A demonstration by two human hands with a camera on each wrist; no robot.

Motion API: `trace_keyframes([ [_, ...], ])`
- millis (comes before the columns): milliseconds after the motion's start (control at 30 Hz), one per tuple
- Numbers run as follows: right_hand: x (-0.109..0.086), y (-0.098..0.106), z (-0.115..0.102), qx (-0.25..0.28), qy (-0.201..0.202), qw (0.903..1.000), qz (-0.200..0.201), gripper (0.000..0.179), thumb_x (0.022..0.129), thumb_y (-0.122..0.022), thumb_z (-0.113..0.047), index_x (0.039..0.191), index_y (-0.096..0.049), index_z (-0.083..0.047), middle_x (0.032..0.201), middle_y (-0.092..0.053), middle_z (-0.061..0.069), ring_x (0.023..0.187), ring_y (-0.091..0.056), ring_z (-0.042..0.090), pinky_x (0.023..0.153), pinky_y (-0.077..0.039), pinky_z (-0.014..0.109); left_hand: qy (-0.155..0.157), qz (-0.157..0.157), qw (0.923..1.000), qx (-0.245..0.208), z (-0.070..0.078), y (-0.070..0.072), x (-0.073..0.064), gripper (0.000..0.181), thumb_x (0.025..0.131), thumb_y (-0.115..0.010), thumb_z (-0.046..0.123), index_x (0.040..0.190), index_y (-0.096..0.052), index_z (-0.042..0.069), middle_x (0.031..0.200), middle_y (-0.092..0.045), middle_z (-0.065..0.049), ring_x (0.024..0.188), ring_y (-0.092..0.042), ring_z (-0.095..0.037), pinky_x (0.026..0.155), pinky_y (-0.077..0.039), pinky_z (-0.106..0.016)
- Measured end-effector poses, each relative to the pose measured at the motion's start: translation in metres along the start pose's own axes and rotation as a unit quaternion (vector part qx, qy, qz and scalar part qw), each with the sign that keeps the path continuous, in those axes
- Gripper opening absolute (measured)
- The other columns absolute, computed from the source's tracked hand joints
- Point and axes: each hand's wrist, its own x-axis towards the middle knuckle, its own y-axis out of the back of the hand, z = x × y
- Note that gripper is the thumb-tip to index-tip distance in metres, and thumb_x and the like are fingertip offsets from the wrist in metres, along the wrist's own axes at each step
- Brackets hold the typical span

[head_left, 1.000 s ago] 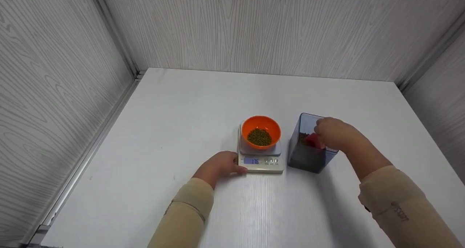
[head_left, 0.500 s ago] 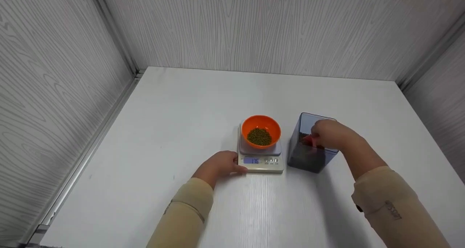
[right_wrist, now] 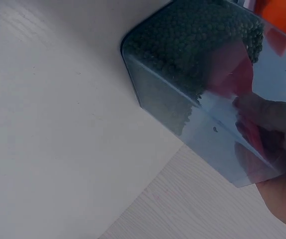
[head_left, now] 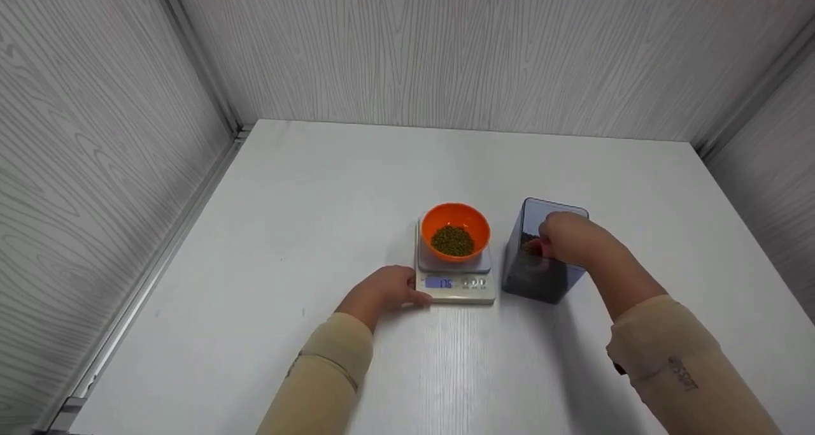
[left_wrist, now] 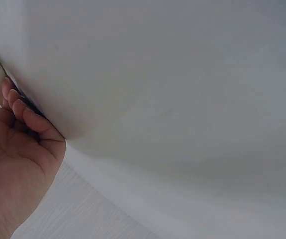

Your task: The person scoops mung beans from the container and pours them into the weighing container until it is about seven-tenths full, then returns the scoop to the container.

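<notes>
1. The left hand (head_left: 385,288) holds the flat white plastic scale (head_left: 474,298) at its near left corner, fingers bent.
2. On the scale, the round orange bowl (head_left: 476,223) has small green grains (head_left: 453,241); the display is unchanged, so I judge no grain was added.
3. Right of the scale, the right hand (head_left: 573,234) pinches the red scoop (right_wrist: 235,72), now deeper inside the clear bluish rectangular container (head_left: 535,279): filling seems underway.

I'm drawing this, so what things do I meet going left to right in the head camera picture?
Left sleeve, left hand, orange bowl, see-through box, right sleeve.
</notes>
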Motion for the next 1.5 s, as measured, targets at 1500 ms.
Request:
trace_keyframes([
  [1500,-0.045,0.008,0.044,0.138,0.036,0.9850,0.098,0.012,0.084,-0.065,-0.012,0.095,-0.064,-0.007,0.089,-0.054,0.004,0.082,-0.048,0.020,0.070,-0.045,0.033,0.011,0.006,0.9999,0.002,0.001,-0.001,0.000,0.037,0.075,-0.069,0.048,0.087,-0.059,0.015,0.083,-0.055,0.001,0.081,-0.048,-0.019,0.082,-0.040,-0.036],
])
